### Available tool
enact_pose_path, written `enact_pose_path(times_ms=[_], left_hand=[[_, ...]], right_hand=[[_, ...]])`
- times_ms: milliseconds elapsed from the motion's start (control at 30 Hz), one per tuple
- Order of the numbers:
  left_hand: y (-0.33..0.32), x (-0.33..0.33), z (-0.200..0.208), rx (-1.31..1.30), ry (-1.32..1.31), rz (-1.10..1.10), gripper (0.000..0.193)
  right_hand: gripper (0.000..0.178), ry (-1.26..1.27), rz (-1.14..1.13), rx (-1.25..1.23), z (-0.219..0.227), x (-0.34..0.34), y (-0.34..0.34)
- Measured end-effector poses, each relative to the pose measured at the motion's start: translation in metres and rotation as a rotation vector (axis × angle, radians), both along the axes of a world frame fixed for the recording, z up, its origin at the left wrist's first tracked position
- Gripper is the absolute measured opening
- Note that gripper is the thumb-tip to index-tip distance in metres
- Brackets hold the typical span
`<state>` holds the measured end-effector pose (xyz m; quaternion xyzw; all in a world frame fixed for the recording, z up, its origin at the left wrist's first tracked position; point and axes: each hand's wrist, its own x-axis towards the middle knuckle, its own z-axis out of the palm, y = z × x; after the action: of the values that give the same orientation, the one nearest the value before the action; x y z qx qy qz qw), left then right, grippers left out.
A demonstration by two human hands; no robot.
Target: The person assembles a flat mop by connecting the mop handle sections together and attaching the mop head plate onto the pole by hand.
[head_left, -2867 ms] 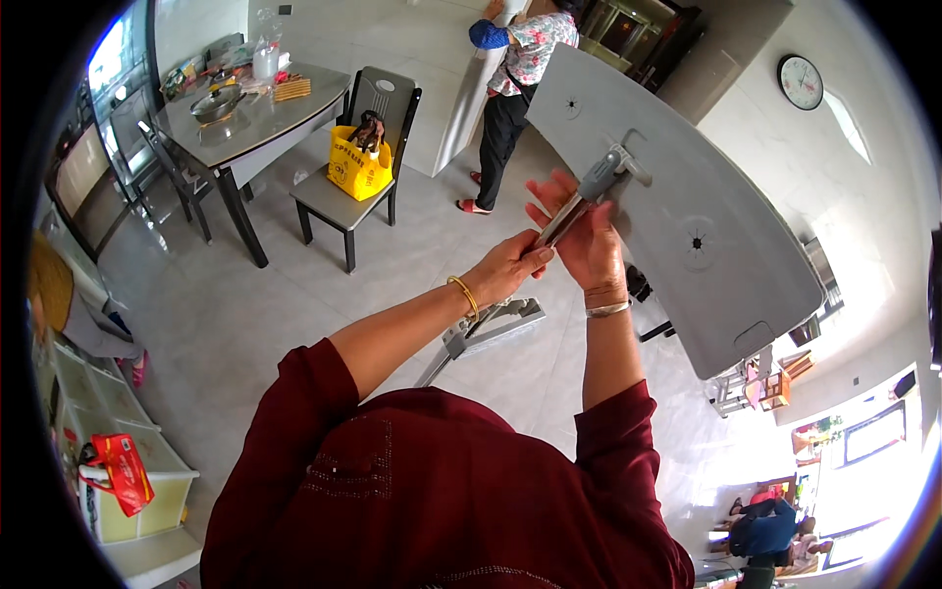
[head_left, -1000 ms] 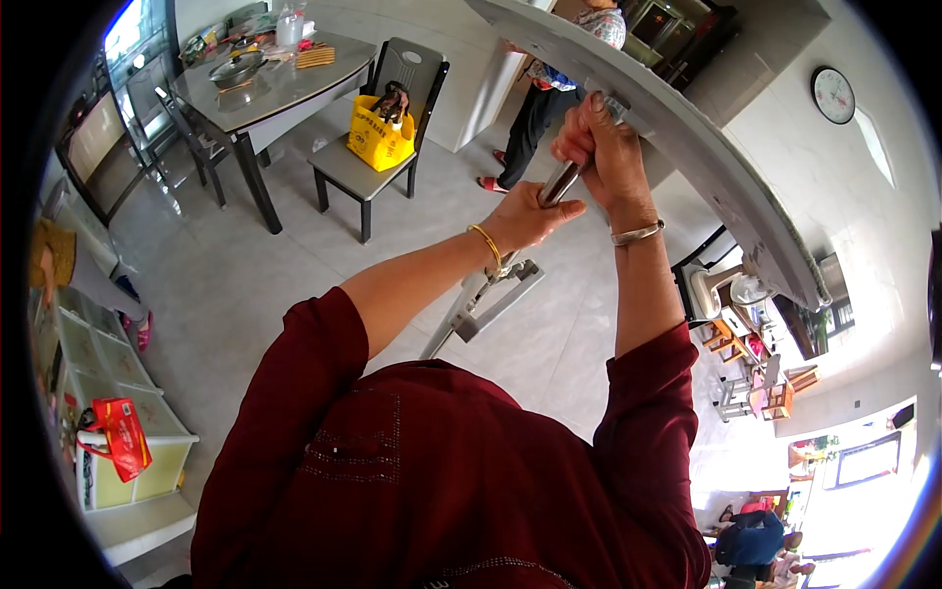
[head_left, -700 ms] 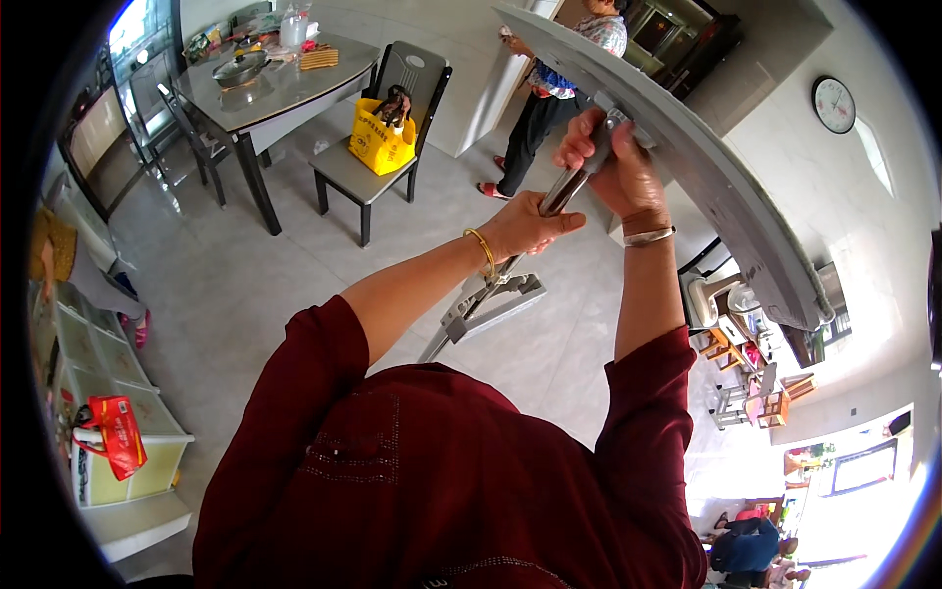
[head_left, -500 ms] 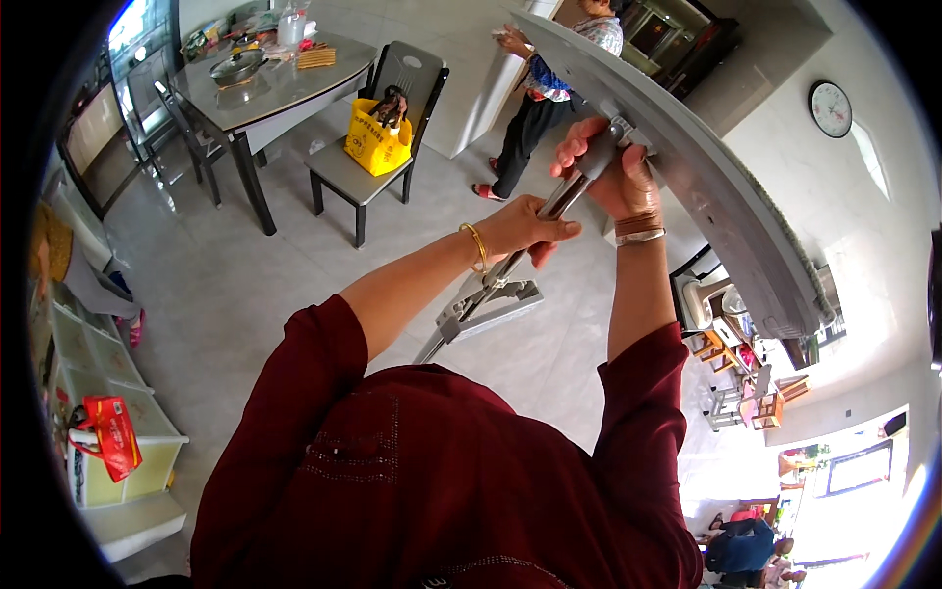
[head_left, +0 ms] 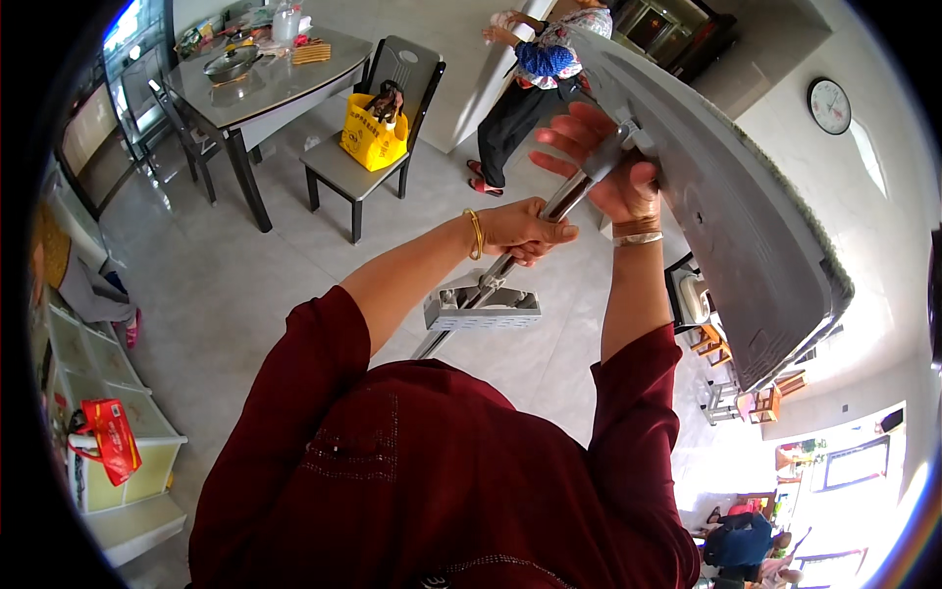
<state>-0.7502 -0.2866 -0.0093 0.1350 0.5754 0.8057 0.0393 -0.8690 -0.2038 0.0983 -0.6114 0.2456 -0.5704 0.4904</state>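
A flat mop is turned upside down in front of me, its long grey mop head [head_left: 731,226] raised at the upper right with a fuzzy pad along the far edge. My left hand [head_left: 526,232] is closed around its metal pole [head_left: 566,200]. At the grey neck joint [head_left: 610,150] just under the head, my right hand [head_left: 631,196] has its fingers stretched out and apart, the palm and thumb beside the joint. Lower on the pole, below my left hand, sits a grey scraper bracket [head_left: 483,316].
A chair [head_left: 343,177] with a yellow bag [head_left: 374,135] stands by a table [head_left: 294,83] bearing a lidded pan [head_left: 231,65]. Behind the mop head stands another person [head_left: 520,108]. A red bag [head_left: 113,442] lies on a cabinet at left; stools and people are at lower right.
The mop head has rotated about its pole, showing more of its grey plate, and the scraper bracket has turned with it. My right fingers have opened out from the neck joint.
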Motion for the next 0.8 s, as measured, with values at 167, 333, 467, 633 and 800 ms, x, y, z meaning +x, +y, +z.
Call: enact_pose_path(times_ms=[167, 333, 467, 633, 800], left_hand=[[-0.015, 0.003, -0.004, 0.021, 0.036, -0.17, 0.039], [-0.03, -0.002, -0.011, 0.068, 0.067, -0.27, 0.039], [-0.032, -0.014, -0.015, 0.11, 0.125, -0.33, 0.039], [-0.034, -0.016, -0.021, 0.073, 0.173, -0.331, 0.04], [-0.037, -0.017, -0.021, 0.064, 0.169, -0.333, 0.039]], right_hand=[[0.101, 0.031, -0.216, 0.22, 0.016, 0.019, 0.018], [0.066, -0.042, 0.152, 0.099, 0.031, 0.016, 0.029], [0.06, 0.176, -0.31, 0.235, 0.032, -0.006, 0.032], [0.052, 0.102, -0.451, 0.336, 0.037, 0.0, 0.032], [0.049, 0.099, -0.413, 0.264, 0.034, -0.003, 0.035]])
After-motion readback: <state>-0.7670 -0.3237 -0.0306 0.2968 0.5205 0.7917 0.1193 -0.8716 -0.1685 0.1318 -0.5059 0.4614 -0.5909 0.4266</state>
